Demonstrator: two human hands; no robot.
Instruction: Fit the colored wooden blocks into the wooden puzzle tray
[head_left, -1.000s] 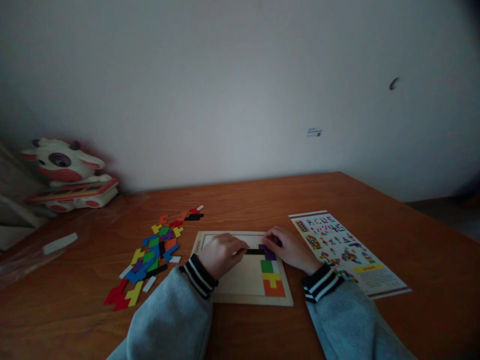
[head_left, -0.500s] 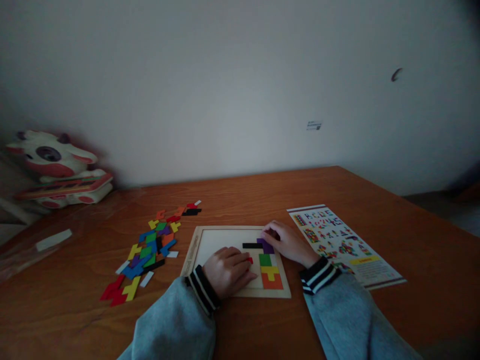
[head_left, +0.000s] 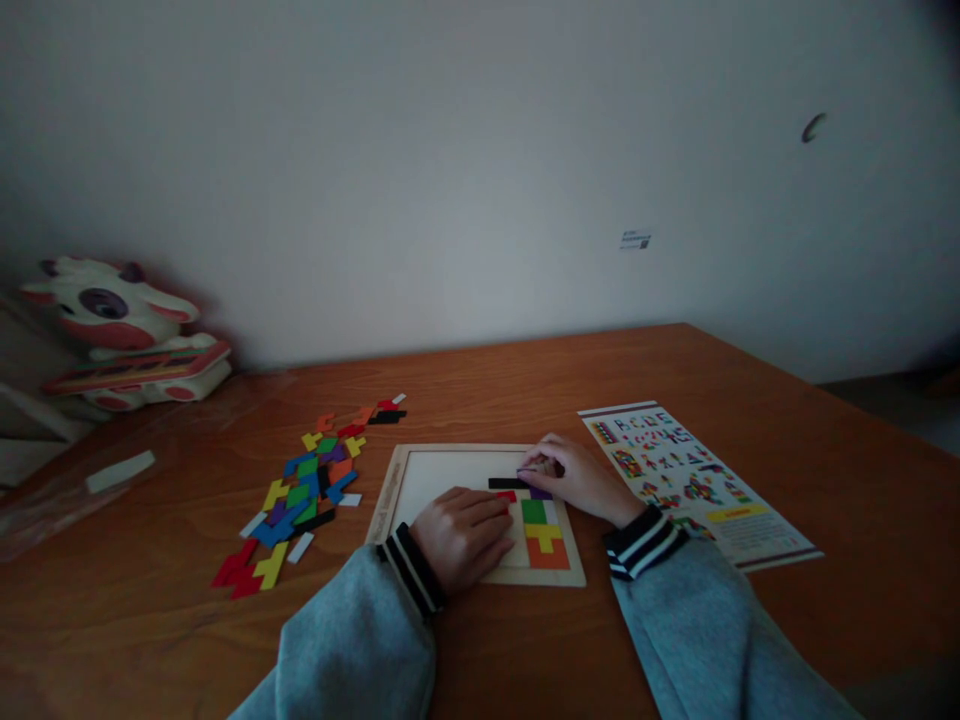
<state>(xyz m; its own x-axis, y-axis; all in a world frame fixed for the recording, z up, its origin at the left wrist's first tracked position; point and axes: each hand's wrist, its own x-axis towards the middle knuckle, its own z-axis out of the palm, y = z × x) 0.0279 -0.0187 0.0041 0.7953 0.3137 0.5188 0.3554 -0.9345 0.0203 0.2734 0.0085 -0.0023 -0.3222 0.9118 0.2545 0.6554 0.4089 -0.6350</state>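
My right hand [head_left: 577, 482] pinches a purple puzzle piece [head_left: 538, 493] at the upper right of a wooden puzzle board [head_left: 386, 490]; the fingers cover much of it. Palm down on the board, my left hand [head_left: 459, 540] has its fingers stretched out, the tips touching a red piece [head_left: 508, 497]. That red piece lies just below a black bar [head_left: 508, 483]. Down the board's right side sit a green piece [head_left: 534, 512], a yellow piece [head_left: 545, 537] and an orange piece [head_left: 548, 556]. What lies beneath my left hand is hidden.
Several loose coloured pieces [head_left: 304, 495] are spread on the table [head_left: 480, 385] left of the board. A printed pattern sheet [head_left: 697, 490] lies to the right. At the far left stand a cow-shaped toy keyboard [head_left: 142, 335] and a white strip [head_left: 120, 472].
The red piece has slid up toward the black bar under my left fingertips. My right fingers have shifted slightly on the purple piece. The whole view has tilted a little.
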